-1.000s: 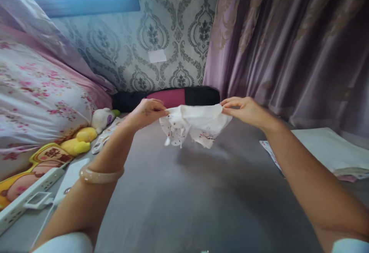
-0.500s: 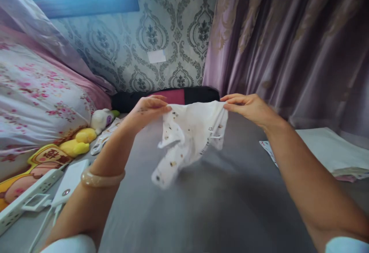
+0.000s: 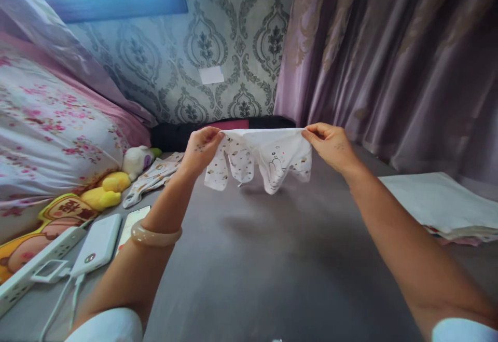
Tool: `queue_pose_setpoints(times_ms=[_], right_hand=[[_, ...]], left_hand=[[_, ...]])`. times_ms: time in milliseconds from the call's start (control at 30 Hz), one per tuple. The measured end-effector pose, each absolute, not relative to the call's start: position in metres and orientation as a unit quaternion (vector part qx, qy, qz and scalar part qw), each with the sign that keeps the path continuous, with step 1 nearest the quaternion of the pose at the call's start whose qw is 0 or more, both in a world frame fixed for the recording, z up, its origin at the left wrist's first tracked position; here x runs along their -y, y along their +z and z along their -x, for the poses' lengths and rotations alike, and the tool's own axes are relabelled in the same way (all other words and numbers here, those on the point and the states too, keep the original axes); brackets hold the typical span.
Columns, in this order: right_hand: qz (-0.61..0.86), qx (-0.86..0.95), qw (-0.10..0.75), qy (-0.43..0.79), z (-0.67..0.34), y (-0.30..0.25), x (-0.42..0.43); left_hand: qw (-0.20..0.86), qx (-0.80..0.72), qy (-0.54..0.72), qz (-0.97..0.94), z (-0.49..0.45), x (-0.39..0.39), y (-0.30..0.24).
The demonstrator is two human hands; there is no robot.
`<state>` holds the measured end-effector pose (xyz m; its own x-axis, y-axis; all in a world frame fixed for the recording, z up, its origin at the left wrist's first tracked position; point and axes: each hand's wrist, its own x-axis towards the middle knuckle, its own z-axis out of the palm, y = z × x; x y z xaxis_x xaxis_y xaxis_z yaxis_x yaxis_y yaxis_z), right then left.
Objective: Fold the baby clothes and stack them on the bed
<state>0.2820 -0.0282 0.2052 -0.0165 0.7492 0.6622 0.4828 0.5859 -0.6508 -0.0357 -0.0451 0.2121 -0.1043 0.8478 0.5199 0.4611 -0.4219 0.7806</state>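
Note:
A small white baby shirt [image 3: 268, 150], printed with little brown and dark figures and a larger line drawing, hangs above the grey bed sheet [image 3: 272, 269]. Its upper edge is stretched nearly straight between my two hands. My left hand [image 3: 204, 147] pinches one end of that edge between thumb and fingers; a pale bangle [image 3: 155, 235] circles the wrist. At the other end, my right hand [image 3: 327, 142] pinches the cloth the same way. Sleeve-like parts dangle on the left, and the lower cloth hangs loose in folds.
A pile of folded cloths [image 3: 447, 202] lies at the right. Along the left are a printed garment [image 3: 151, 178], a white plush toy [image 3: 136, 163], a yellow plush toy [image 3: 105, 191], a power bank [image 3: 97, 246], a phone [image 3: 134, 222] and a power strip [image 3: 42, 267]. A dark bolster [image 3: 175, 137] borders the back.
The shirt has risen slightly and its upper edge is now taut. The loose cloth that swung down toward me now hangs farther back. Both hands keep their pinch.

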Motion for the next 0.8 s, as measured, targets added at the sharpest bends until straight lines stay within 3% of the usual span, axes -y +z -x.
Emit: queue_pose_setpoints(times_ms=[233,400,600,800], right_hand=[[0.445,0.697,0.556,-0.087,-0.264,0.191,0.023],[0.434,0.718,0.521,-0.155,-0.263,0.185,0.041],[0.424,0.767,0.457,-0.152,-0.277,0.182,0.077],[0.387,0.79,0.46,-0.118,-0.282,0.214,0.132]], left_hand=[[-0.018,-0.554,0.517,-0.653,0.02,0.039,0.196],[-0.116,-0.534,0.505,-0.668,0.022,0.056,0.188],[-0.126,-0.512,0.463,-0.713,0.044,0.099,0.189],[-0.093,-0.495,0.453,-0.736,0.054,0.165,0.223]])
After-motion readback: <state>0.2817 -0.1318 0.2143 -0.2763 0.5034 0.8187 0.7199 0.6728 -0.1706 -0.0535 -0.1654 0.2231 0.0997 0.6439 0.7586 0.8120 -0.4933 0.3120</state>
